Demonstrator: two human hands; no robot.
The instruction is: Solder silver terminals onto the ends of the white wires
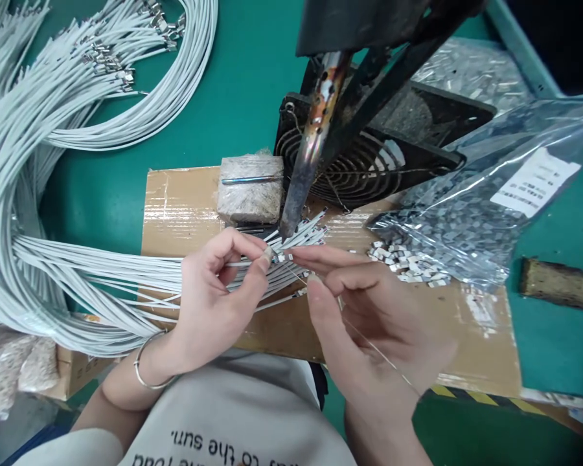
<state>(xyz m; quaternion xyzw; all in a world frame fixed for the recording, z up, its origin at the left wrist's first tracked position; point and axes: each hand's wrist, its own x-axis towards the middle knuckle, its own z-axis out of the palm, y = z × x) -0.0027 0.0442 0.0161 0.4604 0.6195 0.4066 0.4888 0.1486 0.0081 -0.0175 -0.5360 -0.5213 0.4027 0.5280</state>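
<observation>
My left hand (218, 301) pinches the end of a white cable between thumb and forefinger. A small white connector (284, 257) with metal parts sticks out from those fingertips. Just above it is the dark tip of a soldering iron (297, 194), slanting down from a black holder; whether they touch I cannot tell. A thin solder wire (383, 357) runs through my right hand (369, 317), gripped between thumb and fingers. The forefinger of this hand reaches close to the connector. Beneath both hands lie more white cables (146, 268) with metal ends.
A cardboard sheet (175, 194) covers the green table. Behind the hands stand a wrapped block (250, 197) and a black fan (369, 168). Small white connectors (408, 262) lie beside a plastic bag (471, 220) of parts. Cable bundles (29, 155) fill the left.
</observation>
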